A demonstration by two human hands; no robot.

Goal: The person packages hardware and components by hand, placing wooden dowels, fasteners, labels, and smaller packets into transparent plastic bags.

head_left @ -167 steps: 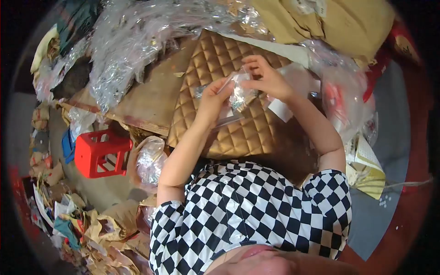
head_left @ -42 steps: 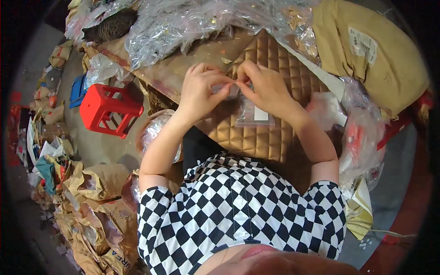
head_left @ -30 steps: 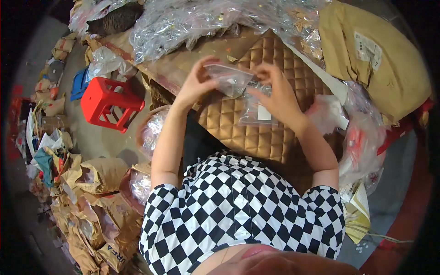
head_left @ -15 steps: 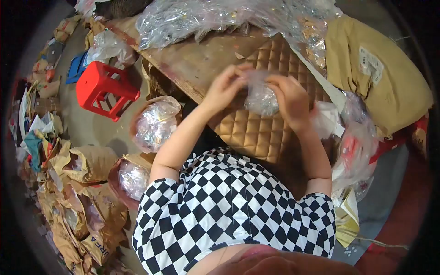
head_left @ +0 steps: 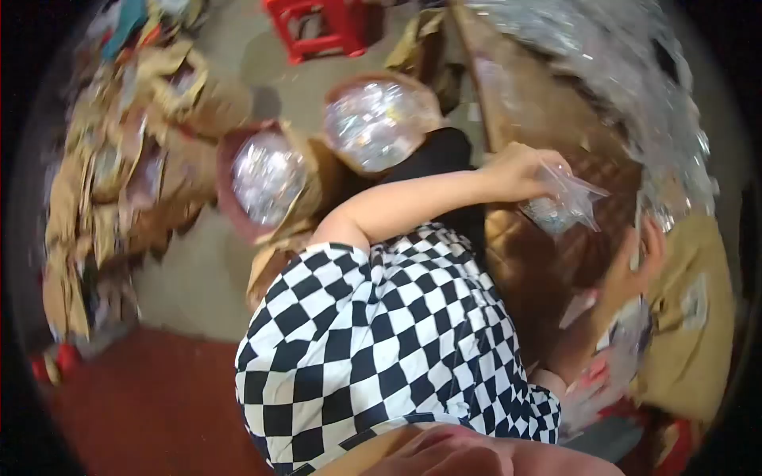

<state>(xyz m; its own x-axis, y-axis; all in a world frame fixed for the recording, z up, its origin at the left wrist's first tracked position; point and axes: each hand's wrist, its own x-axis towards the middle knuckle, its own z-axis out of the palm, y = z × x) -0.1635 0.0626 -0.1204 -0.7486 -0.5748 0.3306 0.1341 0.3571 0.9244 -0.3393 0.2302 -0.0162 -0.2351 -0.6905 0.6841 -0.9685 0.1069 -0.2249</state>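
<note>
My left hand (head_left: 524,172) is closed on the top of a small clear plastic bag (head_left: 565,198), which hangs over the brown quilted surface (head_left: 512,258). Some small contents show in the lower part of the bag, too blurred to name. Off to the right, my right hand (head_left: 641,255) is apart from the bag, its fingers spread and smeared a little by motion. It is nearest to the large tan sack (head_left: 686,341) and the right edge of the work surface. I cannot make out anything held in it.
Two paper sacks full of shiny clear packets (head_left: 270,178) (head_left: 375,125) stand left of my arm. A red stool (head_left: 321,28) is at the top. Several brown paper sacks (head_left: 147,166) line the left side. Heaped clear plastic (head_left: 603,51) covers the work surface's far edge.
My right hand has let go of the bag and moved away to the right. My left hand keeps hold of the bag. The view has swung toward the left, bringing the sacks closer to the middle.
</note>
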